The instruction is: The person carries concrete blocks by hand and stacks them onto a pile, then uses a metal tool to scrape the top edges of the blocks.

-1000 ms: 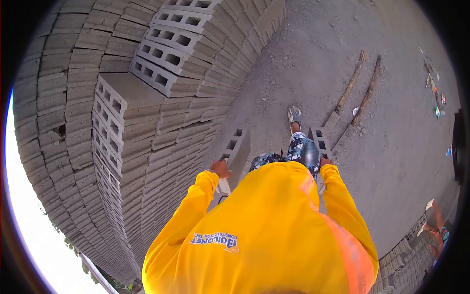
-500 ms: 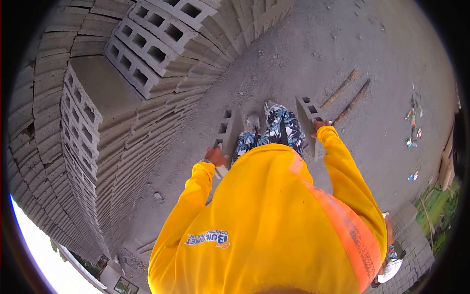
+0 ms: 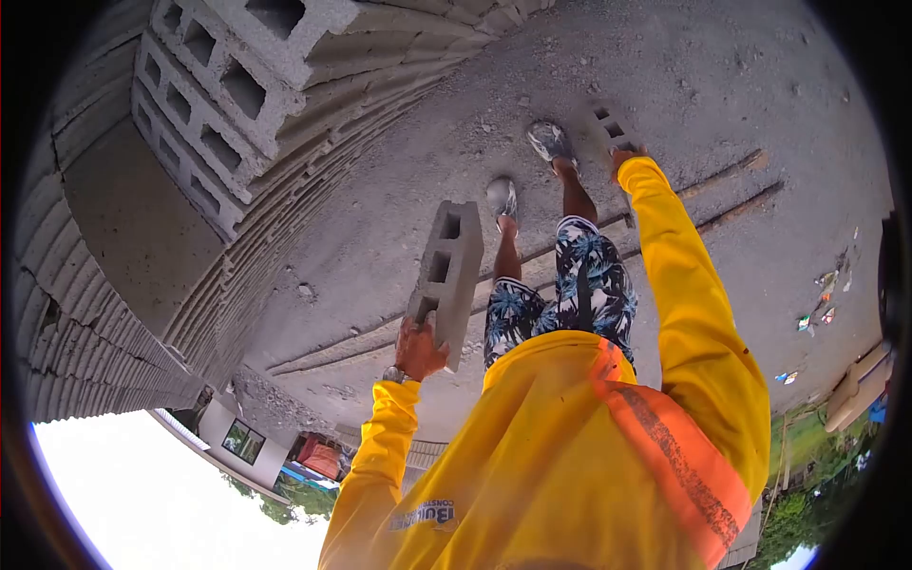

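Observation:
My left hand is closed on the near end of a grey hollow concrete block, whose square holes face up toward me. It hangs beside my left leg, above the dirt ground. Farther forward, beyond my outstretched sleeve, my right hand grips the near end of a second hollow concrete block. That block is low, beside my right foot, and partly hidden by the hand.
A tall stack of concrete blocks rises along my left. Long wooden poles lie on the gravelly ground ahead and across my path. Litter is scattered at right. A small building stands at lower left.
My right arm has stretched forward with its block, and the left block has swung out from my leg. My legs have come into fuller view, and the poles lie closer to me.

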Demonstrator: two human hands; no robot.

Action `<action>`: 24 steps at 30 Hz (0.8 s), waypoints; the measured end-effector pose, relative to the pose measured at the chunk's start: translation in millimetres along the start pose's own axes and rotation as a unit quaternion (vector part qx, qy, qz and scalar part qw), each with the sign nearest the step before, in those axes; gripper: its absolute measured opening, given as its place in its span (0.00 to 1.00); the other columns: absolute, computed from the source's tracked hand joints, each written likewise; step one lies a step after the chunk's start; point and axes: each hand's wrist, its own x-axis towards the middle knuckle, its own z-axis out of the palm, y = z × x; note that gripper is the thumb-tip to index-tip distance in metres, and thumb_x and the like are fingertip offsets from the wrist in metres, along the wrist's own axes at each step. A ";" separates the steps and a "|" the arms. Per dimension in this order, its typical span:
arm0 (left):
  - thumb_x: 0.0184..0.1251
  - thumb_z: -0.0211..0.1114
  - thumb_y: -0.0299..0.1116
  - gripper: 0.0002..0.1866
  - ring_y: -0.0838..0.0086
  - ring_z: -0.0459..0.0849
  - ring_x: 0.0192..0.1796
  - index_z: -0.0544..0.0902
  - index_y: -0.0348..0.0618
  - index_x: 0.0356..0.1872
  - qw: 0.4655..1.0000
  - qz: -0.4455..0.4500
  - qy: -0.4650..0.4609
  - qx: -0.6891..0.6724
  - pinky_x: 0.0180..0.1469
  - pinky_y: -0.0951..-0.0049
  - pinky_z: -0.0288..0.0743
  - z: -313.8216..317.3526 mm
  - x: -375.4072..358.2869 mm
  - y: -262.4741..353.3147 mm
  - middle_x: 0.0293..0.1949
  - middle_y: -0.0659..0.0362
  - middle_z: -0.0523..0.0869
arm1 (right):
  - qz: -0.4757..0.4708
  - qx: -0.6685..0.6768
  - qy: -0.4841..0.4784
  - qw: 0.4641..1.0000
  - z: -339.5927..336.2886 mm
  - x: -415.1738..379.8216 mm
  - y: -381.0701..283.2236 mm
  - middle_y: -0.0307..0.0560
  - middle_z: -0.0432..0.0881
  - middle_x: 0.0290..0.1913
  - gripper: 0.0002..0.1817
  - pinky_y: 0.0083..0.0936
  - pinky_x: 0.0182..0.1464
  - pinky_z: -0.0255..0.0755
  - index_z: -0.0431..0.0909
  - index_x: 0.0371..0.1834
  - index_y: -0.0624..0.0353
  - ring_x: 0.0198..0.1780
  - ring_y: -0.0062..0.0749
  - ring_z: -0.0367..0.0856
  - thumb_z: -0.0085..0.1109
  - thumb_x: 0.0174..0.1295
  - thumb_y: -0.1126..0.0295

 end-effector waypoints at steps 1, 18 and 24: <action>0.55 0.66 0.46 0.41 0.51 0.75 0.63 0.65 0.27 0.65 1.000 0.001 0.006 -0.006 0.74 0.57 0.50 -2.2 -3.9 4.4 0.53 0.36 0.80 | 0.005 0.016 0.021 1.000 -1.0 37.1 -2.2 0.51 0.72 0.66 0.31 0.45 0.76 0.43 0.68 0.68 0.52 0.70 0.44 0.67 0.55 0.57 0.67; 0.57 0.65 0.42 0.36 0.53 0.81 0.52 0.68 0.30 0.64 0.974 0.020 0.155 -0.166 0.72 0.57 0.55 -39.9 -54.5 105.2 0.44 0.41 0.84 | -0.382 -0.107 0.132 0.908 -50.5 -217.1 -214.0 0.55 0.74 0.64 0.39 0.45 0.72 0.50 0.74 0.60 0.61 0.70 0.45 0.64 0.53 0.58 0.37; 0.55 0.65 0.41 0.35 0.55 0.81 0.54 0.70 0.31 0.62 0.959 -0.023 0.171 -0.226 0.73 0.58 0.54 -17.4 -123.9 112.1 0.44 0.41 0.85 | -0.371 -0.190 -0.004 0.909 -32.7 -259.9 -276.9 0.59 0.84 0.47 0.28 0.39 0.67 0.58 0.83 0.42 0.66 0.55 0.51 0.78 0.63 0.47 0.50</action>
